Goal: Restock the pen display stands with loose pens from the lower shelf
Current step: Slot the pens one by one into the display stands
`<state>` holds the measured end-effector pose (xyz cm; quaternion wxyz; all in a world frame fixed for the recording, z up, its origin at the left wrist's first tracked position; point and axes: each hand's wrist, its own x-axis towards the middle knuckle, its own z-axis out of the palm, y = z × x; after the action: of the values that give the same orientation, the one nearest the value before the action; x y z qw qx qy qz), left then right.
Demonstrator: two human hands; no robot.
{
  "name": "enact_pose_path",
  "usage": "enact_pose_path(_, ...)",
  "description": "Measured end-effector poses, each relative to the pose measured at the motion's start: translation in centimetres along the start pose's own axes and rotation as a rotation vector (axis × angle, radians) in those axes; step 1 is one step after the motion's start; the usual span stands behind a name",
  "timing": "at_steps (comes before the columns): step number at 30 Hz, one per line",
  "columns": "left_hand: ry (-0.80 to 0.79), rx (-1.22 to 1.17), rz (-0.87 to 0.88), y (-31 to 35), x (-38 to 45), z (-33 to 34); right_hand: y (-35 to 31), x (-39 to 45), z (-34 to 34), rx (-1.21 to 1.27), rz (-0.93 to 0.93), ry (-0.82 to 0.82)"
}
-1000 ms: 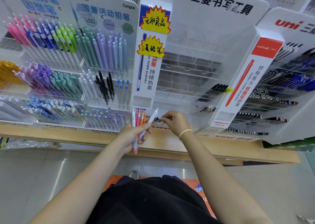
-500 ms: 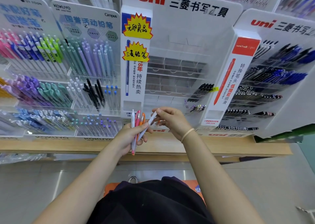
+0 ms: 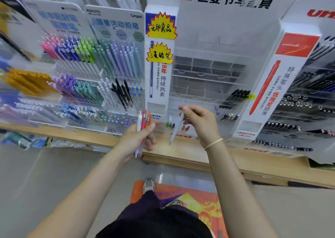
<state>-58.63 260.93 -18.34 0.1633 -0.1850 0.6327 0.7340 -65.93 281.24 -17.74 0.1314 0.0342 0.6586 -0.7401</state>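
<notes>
left hand [image 3: 137,138]: grips pen bunch [image 3: 143,127], upright, below-left of uni stand [image 3: 208,71] | right hand [image 3: 201,123]: pinches white pen [image 3: 176,129], tip down, before stand's bottom row | both hands above shelf [image 3: 181,152]

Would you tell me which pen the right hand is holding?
The pale white pen, alone in the right hand; the pink, orange and white bundle sits in the left hand.

Both bare arms reach forward, left hand [image 3: 135,140] with fingers curled around a few pens [image 3: 143,129], right hand [image 3: 199,121] raised a bit higher, pinching one pale pen [image 3: 175,130], thin band [image 3: 213,143] on right wrist
</notes>
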Motion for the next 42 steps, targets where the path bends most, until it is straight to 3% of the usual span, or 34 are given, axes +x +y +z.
enact_pose_path(11, -0.054, -0.175, 0.087, 3.3, -2.4, -11.5, -0.1, 0.5, 13.1, -0.035, -0.087, -0.103)
enact_pose_path(17, -0.045, -0.211, 0.135, 4.0, -0.2, -26.5, 0.8, 4.3, 27.1, -0.120, -0.160, -0.066)
enact_pose_path(22, -0.052, -0.188, 0.053, 4.4, 1.6, -42.4, 2.7, 7.1, 41.6, -0.160, -0.177, -0.048)
enact_pose_path(26, -0.082, -0.215, 0.023, 4.4, 1.1, -49.8, 3.0, 7.2, 48.9, -0.259, -0.178, -0.032)
enact_pose_path(37, -0.197, -0.052, -0.078, 3.4, 0.8, -53.9, 6.9, 5.7, 51.1, -0.602, -0.193, 0.112)
enact_pose_path(42, -0.191, -0.147, -0.121, 2.9, 0.5, -54.0, 10.3, 4.9, 51.9, -0.601, -0.149, 0.188)
